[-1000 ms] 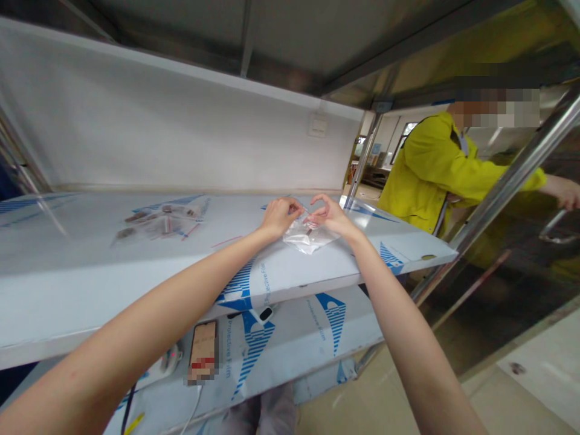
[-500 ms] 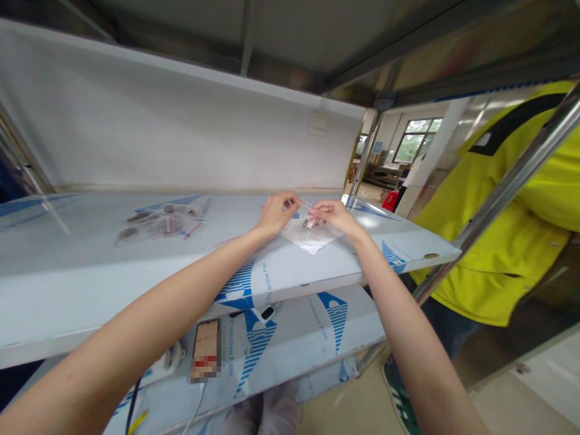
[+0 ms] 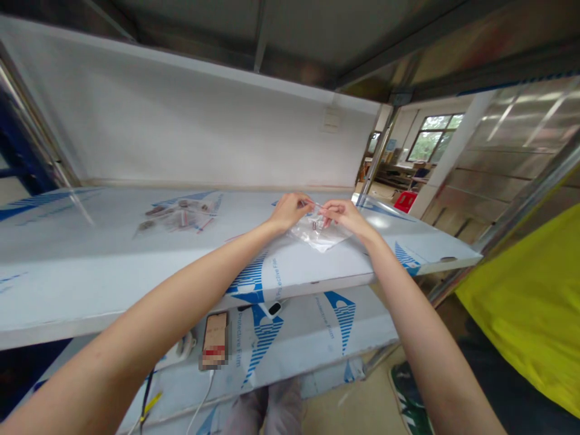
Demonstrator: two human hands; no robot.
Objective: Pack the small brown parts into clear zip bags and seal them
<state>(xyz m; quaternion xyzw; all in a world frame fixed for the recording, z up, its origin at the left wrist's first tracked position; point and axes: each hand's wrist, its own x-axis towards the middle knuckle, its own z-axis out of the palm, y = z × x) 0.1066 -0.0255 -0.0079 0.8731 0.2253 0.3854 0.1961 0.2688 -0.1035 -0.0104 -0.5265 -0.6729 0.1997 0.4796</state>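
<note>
Both grips are closed in tight pinches: the left hand [image 3: 290, 212] and the right hand [image 3: 342, 216] bring their fingertips almost together at the top edge of a clear plastic bag [image 3: 321, 237], though exactly what lies between the fingers is too small to tell. The bag rests on the film-covered shelf [image 3: 67, 260], right of centre and near its far edge, with a small metal part [image 3: 315, 225] inside. Holding the pinches this close together keeps the bag's top edge steady. Further left lie several small bags [image 3: 179, 215].
</note>
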